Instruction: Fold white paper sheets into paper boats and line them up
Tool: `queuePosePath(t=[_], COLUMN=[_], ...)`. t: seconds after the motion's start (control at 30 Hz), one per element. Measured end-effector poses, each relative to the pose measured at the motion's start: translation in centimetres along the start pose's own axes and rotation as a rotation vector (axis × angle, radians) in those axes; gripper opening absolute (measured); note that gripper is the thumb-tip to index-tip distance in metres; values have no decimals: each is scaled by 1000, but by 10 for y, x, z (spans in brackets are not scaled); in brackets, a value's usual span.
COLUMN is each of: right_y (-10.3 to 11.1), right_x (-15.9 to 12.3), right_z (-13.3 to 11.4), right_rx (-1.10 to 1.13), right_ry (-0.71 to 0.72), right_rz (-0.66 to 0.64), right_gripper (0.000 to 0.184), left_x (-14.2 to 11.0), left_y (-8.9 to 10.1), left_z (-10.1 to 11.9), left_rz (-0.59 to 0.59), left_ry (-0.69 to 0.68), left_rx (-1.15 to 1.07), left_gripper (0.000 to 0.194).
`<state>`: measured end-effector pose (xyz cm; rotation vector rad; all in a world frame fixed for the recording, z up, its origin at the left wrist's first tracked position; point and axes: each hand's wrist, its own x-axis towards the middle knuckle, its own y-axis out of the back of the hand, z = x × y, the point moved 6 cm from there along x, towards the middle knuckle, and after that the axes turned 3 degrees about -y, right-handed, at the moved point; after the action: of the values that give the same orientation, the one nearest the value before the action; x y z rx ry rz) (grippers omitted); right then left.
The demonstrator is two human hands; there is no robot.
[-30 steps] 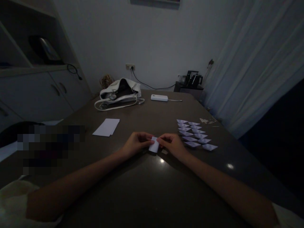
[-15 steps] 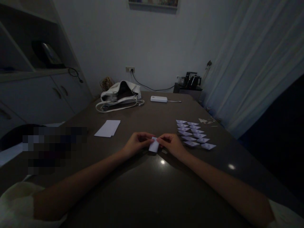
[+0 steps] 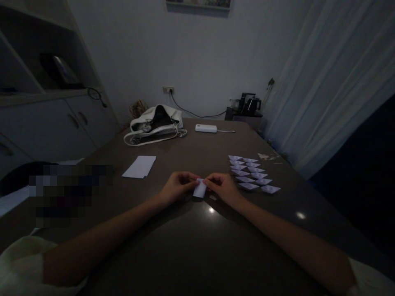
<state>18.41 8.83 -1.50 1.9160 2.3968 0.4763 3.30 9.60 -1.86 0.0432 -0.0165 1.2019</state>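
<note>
A small folded piece of white paper (image 3: 200,190) is pinched between my two hands, just above the middle of the table. My left hand (image 3: 179,186) is closed on its upper left edge, thumb toward me. On the upper right edge, my right hand (image 3: 222,187) grips it with thumb and fingers. To the right, several folded paper boats (image 3: 249,186) stand in two rows. A stack of white paper sheets (image 3: 140,167) lies to the left of my hands.
A white handbag (image 3: 156,125) and a white power bank (image 3: 206,128) with a short cable lie at the back of the brown table (image 3: 185,246). Small paper scraps (image 3: 268,156) lie near the right edge. Beyond, a black kettle (image 3: 253,105) stands by the wall.
</note>
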Motion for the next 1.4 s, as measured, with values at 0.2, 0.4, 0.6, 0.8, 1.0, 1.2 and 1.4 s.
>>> queuePosePath(t=[0.2, 0.4, 0.6, 0.8, 1.0, 1.2, 1.4], right_y=[2, 2, -3, -6, -6, -3, 0], right_x=[-6, -10, -13, -15, -19, -17, -9], right_z=[-10, -22, -23, -23, -30, -22, -9], right_rx=[-97, -353, -442, -472, -737, -540, -261], right_ry=[139, 191, 232, 233, 297, 209, 70], right_rz=[67, 100, 55, -1, 41, 80, 27], right_gripper=[11, 7, 8, 8, 11, 12, 18], left_x=[1, -2, -8, -10, -12, -12, -7], left_y=[3, 3, 2, 2, -1, 0, 4], left_z=[2, 6, 14, 21, 22, 24, 18], left_rz=[50, 59, 79, 70, 45, 68, 77], left_ry=[-66, -143, -248, -353, -415, -362, -281], left_rx=[68, 162, 289, 368, 437, 323, 167], left_gripper=[27, 26, 26, 25, 25, 26, 31])
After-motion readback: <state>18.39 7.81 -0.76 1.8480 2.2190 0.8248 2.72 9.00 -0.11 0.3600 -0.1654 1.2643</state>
